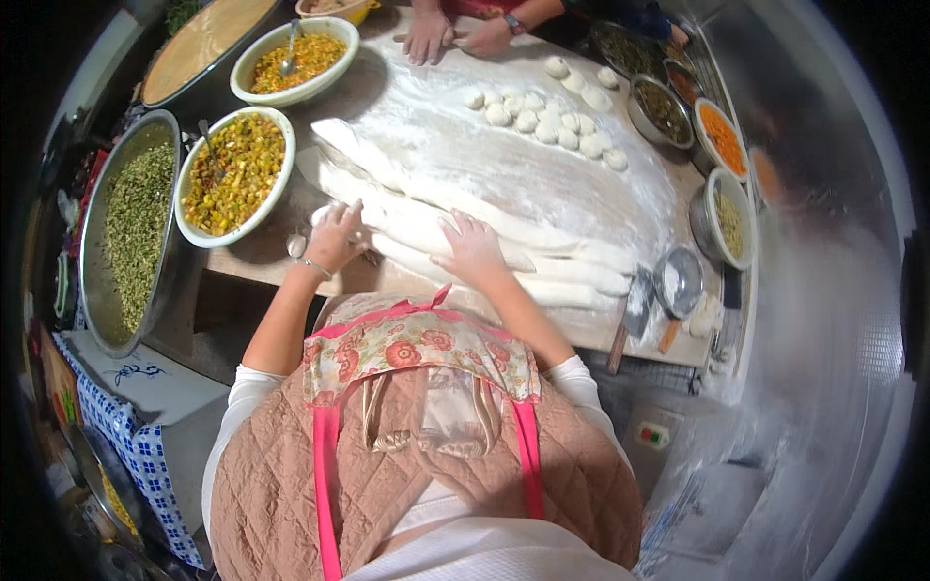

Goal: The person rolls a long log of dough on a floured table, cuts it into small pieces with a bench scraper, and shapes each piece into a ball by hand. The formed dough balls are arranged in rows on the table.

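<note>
Several long, floured strips of dough [450,218] lie side by side across the wooden work table, reaching from near the bowls at left to the scraper at right. My left hand [336,236] rests at the left end of a near strip, its fingers bent over the edge; whether it grips the dough is unclear. Spread flat on the strips, my right hand [472,250] presses or touches the dough with fingers apart. Beyond them, small round dough pieces [546,120] sit in a cluster on the floured surface.
Bowls of chopped filling [234,174] and a large metal basin of greens [138,232] stand at left. A metal scraper [638,301], a flour bowl [678,282] and bowls with shredded carrot [721,138] are at right. Across the table, a co-worker's hands [429,36] hold a rolling pin.
</note>
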`<state>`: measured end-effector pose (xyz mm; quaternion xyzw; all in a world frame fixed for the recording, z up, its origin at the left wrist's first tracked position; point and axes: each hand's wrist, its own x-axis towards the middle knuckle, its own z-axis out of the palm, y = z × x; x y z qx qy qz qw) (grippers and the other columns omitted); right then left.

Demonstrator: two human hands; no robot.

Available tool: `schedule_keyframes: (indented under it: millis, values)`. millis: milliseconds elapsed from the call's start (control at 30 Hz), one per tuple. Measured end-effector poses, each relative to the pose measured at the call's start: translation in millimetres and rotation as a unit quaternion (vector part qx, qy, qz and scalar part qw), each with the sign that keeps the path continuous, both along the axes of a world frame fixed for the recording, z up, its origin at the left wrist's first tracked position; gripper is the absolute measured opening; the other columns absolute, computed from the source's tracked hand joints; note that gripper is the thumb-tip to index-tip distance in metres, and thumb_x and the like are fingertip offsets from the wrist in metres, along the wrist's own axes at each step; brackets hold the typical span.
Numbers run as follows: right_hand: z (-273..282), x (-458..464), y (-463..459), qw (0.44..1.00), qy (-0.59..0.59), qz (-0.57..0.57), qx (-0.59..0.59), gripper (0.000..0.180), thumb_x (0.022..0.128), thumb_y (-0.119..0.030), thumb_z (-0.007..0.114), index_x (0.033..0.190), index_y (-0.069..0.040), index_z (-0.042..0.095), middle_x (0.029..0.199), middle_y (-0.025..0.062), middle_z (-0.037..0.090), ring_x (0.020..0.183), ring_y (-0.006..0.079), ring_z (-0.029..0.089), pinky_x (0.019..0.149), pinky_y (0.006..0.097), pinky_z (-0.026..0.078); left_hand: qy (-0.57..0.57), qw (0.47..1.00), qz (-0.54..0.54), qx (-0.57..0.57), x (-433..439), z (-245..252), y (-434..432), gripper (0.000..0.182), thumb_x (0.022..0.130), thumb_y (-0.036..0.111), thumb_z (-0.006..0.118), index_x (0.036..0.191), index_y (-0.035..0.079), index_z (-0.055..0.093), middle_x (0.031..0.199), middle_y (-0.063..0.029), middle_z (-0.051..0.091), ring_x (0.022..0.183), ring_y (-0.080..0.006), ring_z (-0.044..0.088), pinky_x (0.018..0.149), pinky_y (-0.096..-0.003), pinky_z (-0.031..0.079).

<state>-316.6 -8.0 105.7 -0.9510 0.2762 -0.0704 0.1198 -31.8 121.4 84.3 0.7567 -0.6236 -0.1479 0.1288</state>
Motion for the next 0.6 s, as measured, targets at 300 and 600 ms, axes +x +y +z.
schedule_keyframes:
  millis: [300, 600]
  values:
    - [-34, -7, -62, 0.986, -0.133, -0.103, 0.014, 0.047, 0.077, -0.042, 0.073, 0.107, -0.008, 0.066, 0.103, 0.0112, 0.06, 0.096, 0.0301, 0.059, 0.079, 0.0417, 0.05, -0.004, 0.997, -0.012, -0.08, 1, -4, -23, 0.059, 0.068, 0.025, 0.081, 0.122, 0.015, 0.059, 0.106, -0.0106, 0.055, 0.096, -0.0319, 0.055, 0.085, -0.0455, 0.043]
    - [-15, -9, 6, 0.992, -0.021, -0.114, 0.048, 0.079, 0.071, -0.053, 0.075, 0.131, -0.007, 0.053, 0.142, 0.0182, 0.043, 0.135, 0.0366, 0.034, 0.111, 0.0559, 0.02, 0.35, 0.934, 0.011, -0.074, 5, 25, -35, 0.043, 0.069, -0.004, 0.071, 0.109, 0.003, 0.058, 0.104, -0.0078, 0.058, 0.1, -0.0192, 0.059, 0.088, -0.0327, 0.049]
